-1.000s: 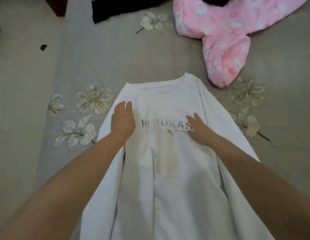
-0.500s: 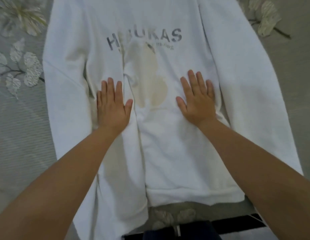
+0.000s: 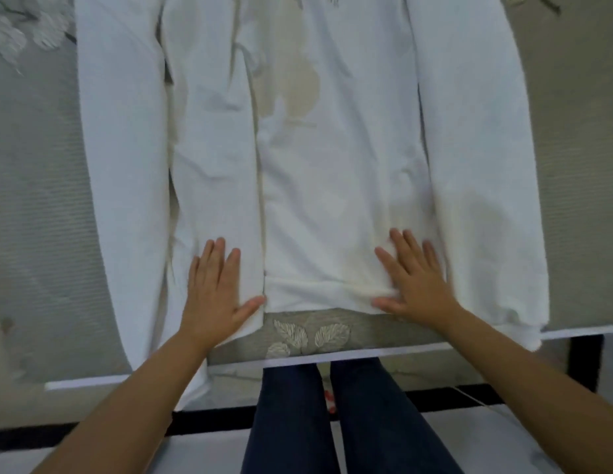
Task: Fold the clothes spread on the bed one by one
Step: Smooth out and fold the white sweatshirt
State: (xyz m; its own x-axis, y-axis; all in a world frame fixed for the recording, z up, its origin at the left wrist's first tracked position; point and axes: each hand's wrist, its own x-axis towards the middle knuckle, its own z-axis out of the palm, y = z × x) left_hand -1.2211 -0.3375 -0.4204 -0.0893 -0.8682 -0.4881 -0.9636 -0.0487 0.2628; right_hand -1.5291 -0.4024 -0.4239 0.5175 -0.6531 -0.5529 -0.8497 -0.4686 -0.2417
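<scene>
A white long-sleeved sweatshirt (image 3: 332, 172) lies flat on the grey bed (image 3: 31, 234), front up, with a pale beige print on its chest. Its left side is folded inward over the body, and both sleeves run straight down along the sides. My left hand (image 3: 214, 292) rests flat, fingers apart, on the lower hem of the folded left part. My right hand (image 3: 412, 278) lies flat on the hem at the right, thumb along the bottom edge. Neither hand grips the cloth. The collar and the printed lettering are cut off at the top.
The bed's near edge (image 3: 332, 354) runs just below the hem, with leaf embroidery (image 3: 308, 335) on the cover. My legs in dark jeans (image 3: 332, 422) stand against the bed. Floral embroidery (image 3: 21, 35) shows at the top left.
Both hands have slid down the sweatshirt from chest level to the bottom hem, pressing it flat. The view has tipped down, so the pink and black clothes are out of sight.
</scene>
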